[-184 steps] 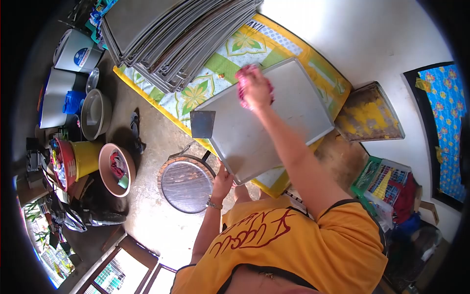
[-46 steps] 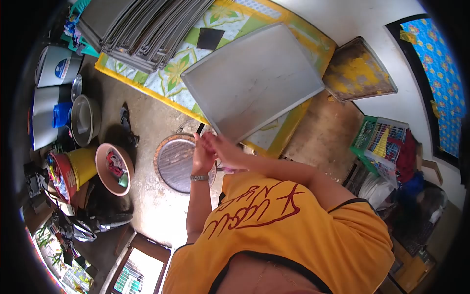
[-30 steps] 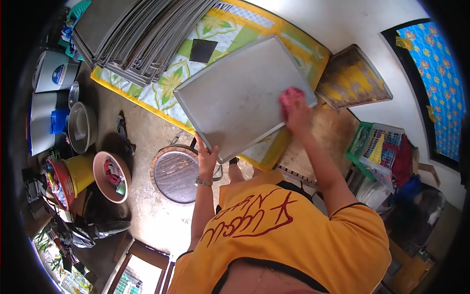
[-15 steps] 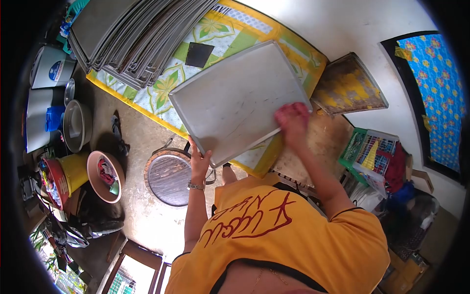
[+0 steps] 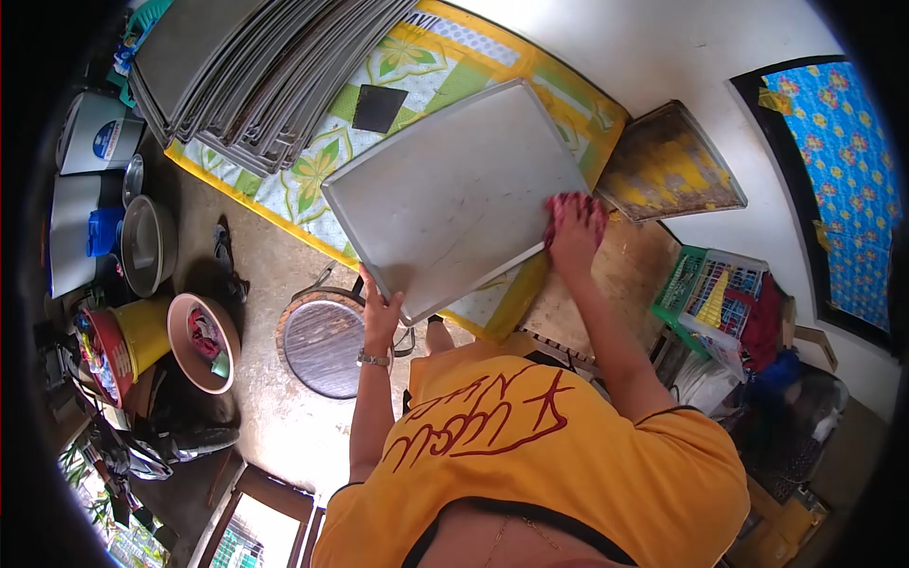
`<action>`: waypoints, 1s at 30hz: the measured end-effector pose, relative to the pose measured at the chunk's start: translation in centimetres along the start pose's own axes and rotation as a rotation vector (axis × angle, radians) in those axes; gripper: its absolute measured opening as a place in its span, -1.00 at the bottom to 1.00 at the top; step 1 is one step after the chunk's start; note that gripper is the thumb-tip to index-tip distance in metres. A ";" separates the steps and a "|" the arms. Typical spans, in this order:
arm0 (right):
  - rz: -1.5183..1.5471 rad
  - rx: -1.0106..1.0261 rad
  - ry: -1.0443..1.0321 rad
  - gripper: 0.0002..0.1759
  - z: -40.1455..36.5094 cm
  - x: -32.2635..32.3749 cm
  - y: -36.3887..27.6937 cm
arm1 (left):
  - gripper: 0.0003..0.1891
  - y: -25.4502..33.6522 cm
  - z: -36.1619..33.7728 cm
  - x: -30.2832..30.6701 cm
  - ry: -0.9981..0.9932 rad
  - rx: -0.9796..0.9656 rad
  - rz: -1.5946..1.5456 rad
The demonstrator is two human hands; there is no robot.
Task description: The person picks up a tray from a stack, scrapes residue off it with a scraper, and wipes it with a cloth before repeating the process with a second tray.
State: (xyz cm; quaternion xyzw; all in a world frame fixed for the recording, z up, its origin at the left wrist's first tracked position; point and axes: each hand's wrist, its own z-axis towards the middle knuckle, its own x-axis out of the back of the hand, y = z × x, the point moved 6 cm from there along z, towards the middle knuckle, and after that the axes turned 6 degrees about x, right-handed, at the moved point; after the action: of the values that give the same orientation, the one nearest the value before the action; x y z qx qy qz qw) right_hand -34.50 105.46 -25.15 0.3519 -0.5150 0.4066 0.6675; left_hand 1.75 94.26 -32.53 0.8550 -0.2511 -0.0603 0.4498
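The table (image 5: 317, 170), covered with a green, white and yellow patterned cloth, bears a leaning stack of grey metal trays (image 5: 270, 80); beside it, the wide, shallow, rectangular grey metal tray (image 5: 464, 189) is laid flat on the cover, its near corner jutting past the table edge; that corner is clamped between the thumb and fingers of the left hand (image 5: 381, 317); the crumpled red and pink cloth (image 5: 595, 216) is gripped at the right-hand corner under the right hand (image 5: 574, 244), its fingers slightly apart; the tray could be tipped or slid off, should the overhang be pressed hard while the left hold is loosened; the cloth could be snagged on the raised rim; the small dark square plate (image 5: 380, 109), near the far rim, could be knocked if the tray were swung.
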 end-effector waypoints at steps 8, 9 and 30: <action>0.314 0.239 -0.058 -0.43 -2.6 -2.8 -9.3 | -0.01 -0.2 -0.1 0.3 0.025 -0.042 0.034; 0.269 0.335 -0.066 -0.42 -2.3 -3.1 -10.2 | -0.01 0.2 -0.2 0.2 0.017 -0.025 0.022; 0.846 0.545 -0.097 -0.62 13.2 -2.8 -34.3 | 0.03 0.9 -0.6 0.5 0.036 0.044 0.023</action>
State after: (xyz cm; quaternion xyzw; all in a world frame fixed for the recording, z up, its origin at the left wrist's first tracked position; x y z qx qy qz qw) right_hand -9.13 78.80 -26.67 0.2924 -0.5182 0.7443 0.3033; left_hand 2.07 93.99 -31.41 0.8626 -0.2542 -0.0343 0.4361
